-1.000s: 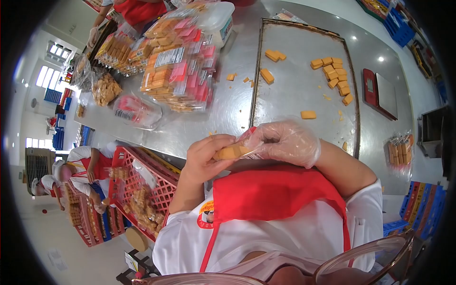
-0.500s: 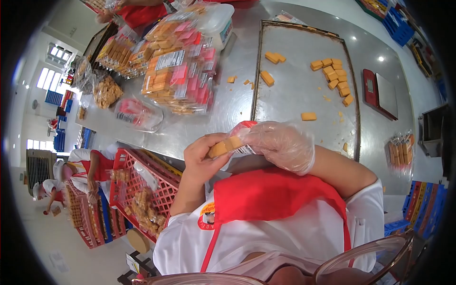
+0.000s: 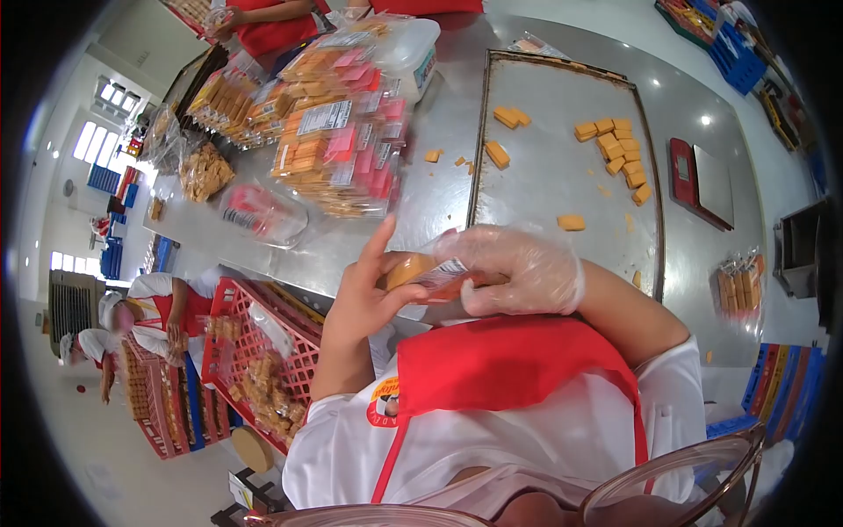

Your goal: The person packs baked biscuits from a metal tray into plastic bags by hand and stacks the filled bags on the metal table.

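Between my hands, in front of the red apron, is a clear plastic packet of orange-brown biscuits (image 3: pixel 410 270) with a printed label. My left hand (image 3: pixel 364 285), bare, grips the packet's left end, its index finger raised. My right hand (image 3: pixel 522 270), in a clear plastic glove, closes on the other end, where the red and white part shows. Beyond my hands lies a metal baking tray (image 3: pixel 536 189). Loose rectangular biscuits (image 3: pixel 623 151) are grouped at its right side, with several others scattered on it.
Stacked filled packets (image 3: pixel 329 149) and a lidded tub (image 3: pixel 408 57) stand at the back left. A bundle of empty bags (image 3: pixel 263 215) lies nearer. On the right are a red scale (image 3: pixel 698 184) and another packet (image 3: pixel 739 285). A red crate (image 3: pixel 233 342) stands at left; co-workers are beyond.
The packet has turned and tilted, so its label now faces up. My left index finger has lifted away, and my right fingers have shifted lower around the packet's end.
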Motion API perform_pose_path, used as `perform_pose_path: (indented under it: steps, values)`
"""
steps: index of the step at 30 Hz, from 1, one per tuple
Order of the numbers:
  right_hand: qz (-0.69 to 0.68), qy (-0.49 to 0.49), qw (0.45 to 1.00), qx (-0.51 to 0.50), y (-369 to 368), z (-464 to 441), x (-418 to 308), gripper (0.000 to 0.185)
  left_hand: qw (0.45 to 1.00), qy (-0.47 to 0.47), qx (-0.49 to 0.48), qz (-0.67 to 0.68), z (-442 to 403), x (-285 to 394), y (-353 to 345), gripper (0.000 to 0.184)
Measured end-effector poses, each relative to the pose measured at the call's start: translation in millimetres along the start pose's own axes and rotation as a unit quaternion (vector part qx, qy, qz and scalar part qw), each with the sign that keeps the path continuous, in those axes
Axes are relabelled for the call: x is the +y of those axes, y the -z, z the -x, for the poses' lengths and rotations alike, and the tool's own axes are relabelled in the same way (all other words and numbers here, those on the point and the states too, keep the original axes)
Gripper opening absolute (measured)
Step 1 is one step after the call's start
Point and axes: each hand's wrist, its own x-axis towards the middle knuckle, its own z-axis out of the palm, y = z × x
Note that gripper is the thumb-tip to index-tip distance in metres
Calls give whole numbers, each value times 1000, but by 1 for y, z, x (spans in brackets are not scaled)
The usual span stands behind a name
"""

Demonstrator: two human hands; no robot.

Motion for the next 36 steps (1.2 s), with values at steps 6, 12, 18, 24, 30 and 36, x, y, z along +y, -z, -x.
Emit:
perform_pose_path:
  steps: [6,12,18,24,30,36]
  values:
    - [-310,-236,911,130,-2,4,8,34,962,-28,39,268,-24,0,0,91]
    - [-454,-174,858,167,5,3,7,50,946,-28,127,297,-36,-2,-30,79]
    - [-278,-242,921,125,13,13,15,55,952,-6,100,289,-37,-16,-36,79]
    - [-267,-242,917,169,16,17,-1,51,957,-76,53,274,-36,-11,-39,78]
    - [-312,-206,902,214,24,33,18,41,959,-68,50,271,-34,-11,-35,81]
    - [-527,-102,712,453,84,72,42,39,962,37,76,260,-18,-21,-12,73]
